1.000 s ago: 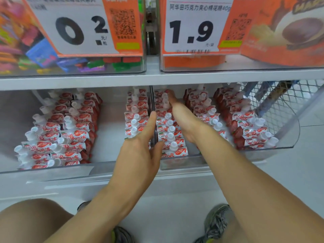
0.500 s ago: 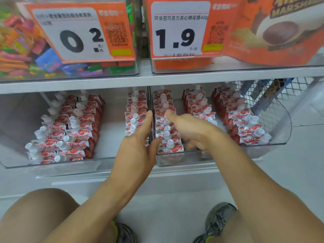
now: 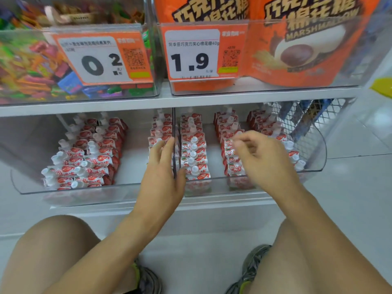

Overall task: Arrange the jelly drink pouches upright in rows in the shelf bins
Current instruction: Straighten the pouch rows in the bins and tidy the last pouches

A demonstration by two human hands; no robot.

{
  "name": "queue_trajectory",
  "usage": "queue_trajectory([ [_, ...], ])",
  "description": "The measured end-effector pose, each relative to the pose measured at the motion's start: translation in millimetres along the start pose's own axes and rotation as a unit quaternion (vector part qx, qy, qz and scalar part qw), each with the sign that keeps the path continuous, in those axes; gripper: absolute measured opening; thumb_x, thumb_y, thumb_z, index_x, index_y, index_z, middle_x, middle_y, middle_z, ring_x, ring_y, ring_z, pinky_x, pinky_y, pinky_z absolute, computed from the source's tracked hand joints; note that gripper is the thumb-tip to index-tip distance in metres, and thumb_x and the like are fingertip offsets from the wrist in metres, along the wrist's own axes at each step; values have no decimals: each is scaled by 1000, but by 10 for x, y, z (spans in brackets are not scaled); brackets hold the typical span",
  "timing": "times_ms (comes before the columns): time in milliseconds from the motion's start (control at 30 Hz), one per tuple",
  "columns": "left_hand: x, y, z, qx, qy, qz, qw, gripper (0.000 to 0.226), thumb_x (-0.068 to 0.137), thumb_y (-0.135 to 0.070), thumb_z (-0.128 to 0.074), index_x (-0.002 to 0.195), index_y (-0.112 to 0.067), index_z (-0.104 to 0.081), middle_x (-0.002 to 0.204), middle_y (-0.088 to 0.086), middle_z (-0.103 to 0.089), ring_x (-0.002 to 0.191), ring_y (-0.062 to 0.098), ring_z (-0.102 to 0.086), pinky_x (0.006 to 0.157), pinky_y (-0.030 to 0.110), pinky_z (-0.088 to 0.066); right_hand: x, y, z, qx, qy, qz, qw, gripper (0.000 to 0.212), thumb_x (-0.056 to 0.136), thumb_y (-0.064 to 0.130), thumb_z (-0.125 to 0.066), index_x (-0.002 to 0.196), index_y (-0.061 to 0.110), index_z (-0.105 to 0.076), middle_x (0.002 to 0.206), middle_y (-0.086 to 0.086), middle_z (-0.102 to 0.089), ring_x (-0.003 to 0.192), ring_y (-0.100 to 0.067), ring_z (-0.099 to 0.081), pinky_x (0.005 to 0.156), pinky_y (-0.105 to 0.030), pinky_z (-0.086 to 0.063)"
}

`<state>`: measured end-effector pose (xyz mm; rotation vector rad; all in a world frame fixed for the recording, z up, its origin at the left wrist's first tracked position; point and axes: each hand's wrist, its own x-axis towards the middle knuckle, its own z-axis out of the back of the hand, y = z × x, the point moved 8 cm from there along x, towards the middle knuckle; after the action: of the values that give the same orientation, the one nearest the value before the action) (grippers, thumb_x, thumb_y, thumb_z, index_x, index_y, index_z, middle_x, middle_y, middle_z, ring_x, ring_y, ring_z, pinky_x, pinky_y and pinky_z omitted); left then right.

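The jelly drink pouches stand in rows inside two clear shelf bins on the low shelf. Each pouch stands tall, with its white cap pointing up and a bit toward the person, so the long side runs from bottom to top. The rows run from the front of the bin to the back. Packed close like this, each pouch likely leans on the next, so none falls flat.

The right bin holds three rows. The left bin holds two rows at its left side and one row at its right side, with a bare gap between them.

The left hand is spread, with straight fingers. It rests at the wall where the two bins meet, its fingertips by the row in the left bin. It seems to steady that row.

The right hand hangs over the middle row of the right bin. Its fingers are curled. It is blurry, so one cannot tell if it pinches a pouch or holds nothing.

Above, another shelf holds a candy bin and orange marshmallow bags, each with a price tag.
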<state>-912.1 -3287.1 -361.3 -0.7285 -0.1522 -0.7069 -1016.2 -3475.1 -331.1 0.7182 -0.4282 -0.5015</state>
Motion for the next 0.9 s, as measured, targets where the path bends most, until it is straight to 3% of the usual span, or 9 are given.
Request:
queue_trajectory([
  [33, -45, -144, 28, 9, -25, -39, 999, 60, 85, -10, -64, 141, -11, -42, 139, 10, -44, 126, 24, -46, 108, 26, -34, -53, -103, 118, -26, -29, 8, 999, 16, 94, 23, -59, 105, 21, -70, 90, 10, -71, 82, -4, -66, 80, -26, -53],
  [100, -121, -471, -46, 16, -19, -135, 991, 43, 84, -10, -63, 126, -9, -54, 126, 9, -52, 119, 25, -48, 104, 34, -39, -150, -290, 108, -133, 23, 26, 990, 17, 89, 22, -65, 106, 19, -69, 94, 6, -71, 89, -12, -66, 83, -32, -54],
  [167, -185, -705, -315, 44, 49, -211, 975, 29, 84, -14, -61, 113, -10, -60, 110, 6, -59, 106, 25, -53, 92, 39, -45, -232, -494, -9, -206, 97, 35, 973, 27, 85, 26, -69, 111, 19, -66, 105, 3, -69, 100, -18, -64, 88, -36, -52],
  [233, -221, -783, -627, 91, 107, -242, 960, 28, 81, -10, -63, 108, -10, -60, 101, 6, -59, 96, 27, -55, 81, 40, -48, -264, -588, -2, -212, 92, 40, 972, 27, 83, 25, -73, 108, 17, -66, 104, 0, -66, 100, -21, -62, 88, -38, -50],
  [333, -178, -722, -887, 129, 125, -221, 959, 43, 65, 6, -69, 102, -12, -59, 86, 6, -59, 78, 28, -57, 67, 37, -48, -271, -664, 57, -204, 43, 49, 977, 14, 80, 19, -75, 90, 18, -66, 91, 1, -60, 88, -23, -61, 79, -40, -51],
  [467, -87, -640, -914, 99, 110, -186, 971, 32, 65, 13, -68, 88, -9, -65, 77, 9, -60, 69, 30, -58, 58, 32, -44, -316, -675, 62, -179, 4, 52, 983, 10, 84, 20, -74, 88, 16, -66, 88, 1, -62, 82, -23, -60, 73, -40, -51],
  [700, -178, -723, -602, 22, 121, -224, 967, 24, 86, -8, -64, 110, -8, -65, 102, 7, -60, 95, 23, -57, 84, 32, -49, -437, -607, 96, -179, -14, 53, 982, 12, 86, 17, -71, 97, 15, -66, 96, 1, -59, 92, -23, -59, 78, -35, -49],
  [833, -309, -293, 444, -61, 86, -153, 983, 23, 90, -26, -62, 112, -17, -63, 97, -11, -61, 86, 1, -55, 80, 13, -44, -782, 125, 283, -69, -202, 183, 960, 14, 84, -5, -61, 94, 4, -66, 94, -3, -60, 89, -15, -56, 80, -22, -46],
  [900, -304, 153, 759, -22, 104, -60, 993, 24, 91, -35, -59, 108, -19, -65, 91, -13, -65, 82, 0, -59, 73, 16, -47, -835, 575, -10, -26, -172, 263, 949, 12, 82, -6, -60, 90, 2, -65, 92, -5, -60, 87, -16, -56, 79, -20, -45],
])
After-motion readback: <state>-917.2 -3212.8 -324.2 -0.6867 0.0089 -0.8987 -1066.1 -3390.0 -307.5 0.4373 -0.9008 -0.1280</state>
